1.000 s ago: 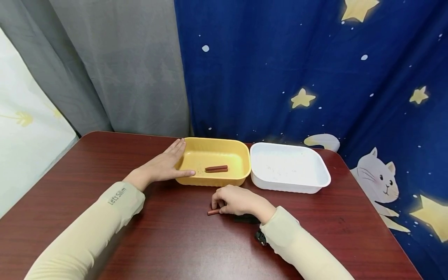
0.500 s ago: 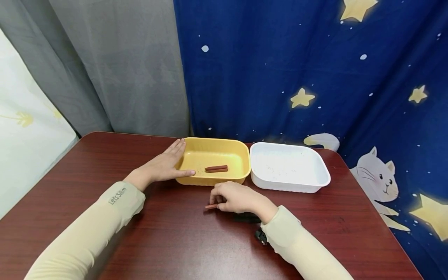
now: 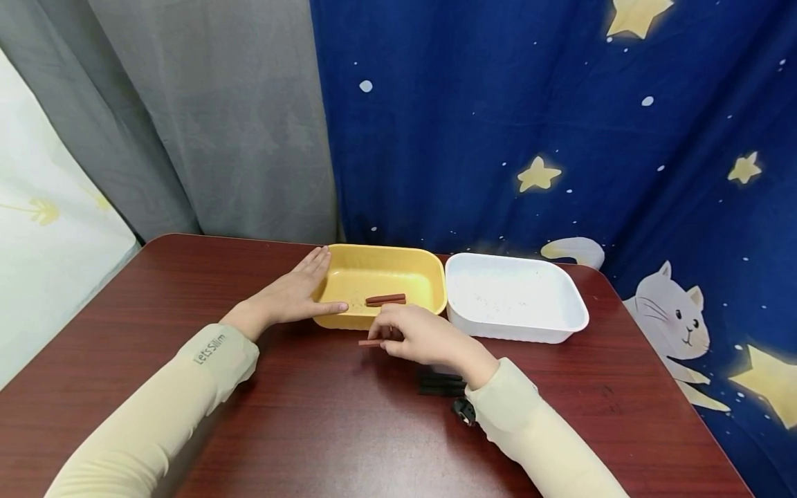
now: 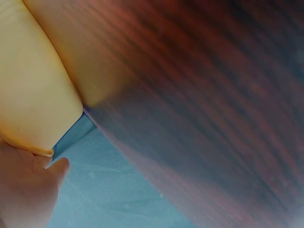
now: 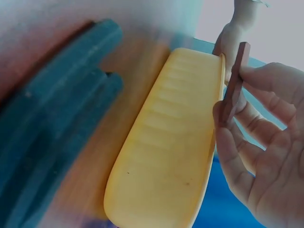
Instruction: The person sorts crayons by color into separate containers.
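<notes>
My left hand (image 3: 291,292) lies with straight fingers over the left end of a yellow plastic basin (image 3: 373,256), thumb along its near rim. Two reddish-brown sticks (image 3: 385,300) lie side by side inside the basin. Just in front of that rim, my right hand (image 3: 426,337) pinches another short reddish-brown stick (image 5: 234,88) between thumb and fingers. The right wrist view shows this stick has flat, angular sides and is raised beside the basin's top edge. In the left wrist view, part of the left hand (image 4: 26,185) shows by the basin's outer wall (image 4: 35,80).
A white plastic basin (image 3: 517,287) stands right beside the yellow one, with small specks inside. Several black sticks (image 3: 439,382) lie on the dark red wooden table (image 3: 311,429) beneath my right wrist. Curtains (image 3: 436,138) hang behind the table.
My right hand has lifted the brown stick from the table and moved it away from me, up to the yellow basin's near rim. More of the black sticks shows. The left hand stays put.
</notes>
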A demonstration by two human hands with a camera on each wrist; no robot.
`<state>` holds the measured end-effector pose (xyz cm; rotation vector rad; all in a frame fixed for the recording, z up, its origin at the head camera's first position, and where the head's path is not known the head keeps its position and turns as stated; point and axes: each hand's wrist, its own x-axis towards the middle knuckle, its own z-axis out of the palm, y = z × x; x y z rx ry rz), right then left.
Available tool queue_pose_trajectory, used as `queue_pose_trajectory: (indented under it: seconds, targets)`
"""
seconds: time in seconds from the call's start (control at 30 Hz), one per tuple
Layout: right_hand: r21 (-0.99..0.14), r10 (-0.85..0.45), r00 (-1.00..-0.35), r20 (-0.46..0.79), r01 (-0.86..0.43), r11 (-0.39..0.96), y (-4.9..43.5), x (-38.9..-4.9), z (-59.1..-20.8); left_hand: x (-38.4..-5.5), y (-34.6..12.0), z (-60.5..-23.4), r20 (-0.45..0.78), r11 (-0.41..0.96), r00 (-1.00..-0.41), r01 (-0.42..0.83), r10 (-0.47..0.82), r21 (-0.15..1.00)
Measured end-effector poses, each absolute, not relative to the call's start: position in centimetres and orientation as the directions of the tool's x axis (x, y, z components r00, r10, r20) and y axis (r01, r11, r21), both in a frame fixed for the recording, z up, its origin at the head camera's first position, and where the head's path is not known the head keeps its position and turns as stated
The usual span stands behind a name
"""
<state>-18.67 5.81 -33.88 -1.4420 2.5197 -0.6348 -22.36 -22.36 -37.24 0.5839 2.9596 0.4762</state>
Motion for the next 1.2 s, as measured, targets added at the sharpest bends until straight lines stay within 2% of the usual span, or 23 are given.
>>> queue_pose_trajectory:
  seconds: [0.27, 0.43, 0.73, 1.2]
  targets:
    - [-0.468, -0.838, -0.518, 0.172, -0.791, 0.393, 5.2, -20.0, -33.6, -22.5, -22.4, -37.3, -0.017, 0.88, -0.922, 0.362, 0.386, 0.307]
    - [-0.49, -0.812, -0.544, 0.212, -0.778, 0.393, 4.9, -20.8, -33.4, -22.5, -22.4, -37.4, -0.01, 0.883, -0.924, 0.363, 0.383, 0.299]
    - [-0.543, -0.756, -0.626, 0.193, -0.71, 0.449, 4.5, -22.2, -33.7, -22.3, -22.4, -37.5, -0.024, 0.878, -0.925, 0.351, 0.379, 0.326]
    - [-0.536, -0.695, -0.686, 0.214, -0.678, 0.503, 4.1, -25.1, -34.7, -22.4, -22.3, -37.5, -0.019, 0.883, -0.927, 0.35, 0.375, 0.314]
